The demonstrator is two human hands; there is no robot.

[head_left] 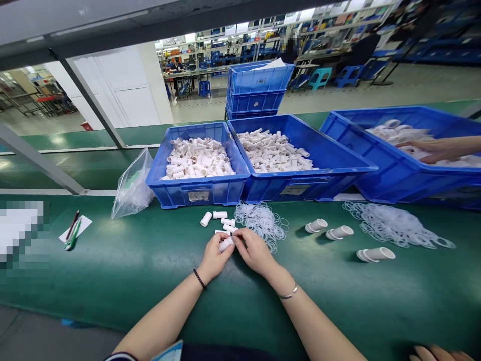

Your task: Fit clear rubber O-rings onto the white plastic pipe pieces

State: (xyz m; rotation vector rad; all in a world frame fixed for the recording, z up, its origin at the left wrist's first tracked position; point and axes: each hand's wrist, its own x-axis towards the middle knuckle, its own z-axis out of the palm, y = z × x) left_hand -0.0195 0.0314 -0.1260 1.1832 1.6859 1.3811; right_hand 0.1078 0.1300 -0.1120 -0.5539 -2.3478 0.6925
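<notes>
Both hands, left hand (215, 255) and right hand (254, 250), grip one white tube (226, 243) between their fingertips, above the green table (131, 271).

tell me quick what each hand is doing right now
Left hand: closed on the small white tube.
Right hand: fingertips pinching the same tube's end; a ring there cannot be told.

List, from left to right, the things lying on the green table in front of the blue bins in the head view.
Pens on paper → clear plastic bag → small white tubes → pile of clear rings → two larger white caps → single white cap → second ring pile.
</notes>
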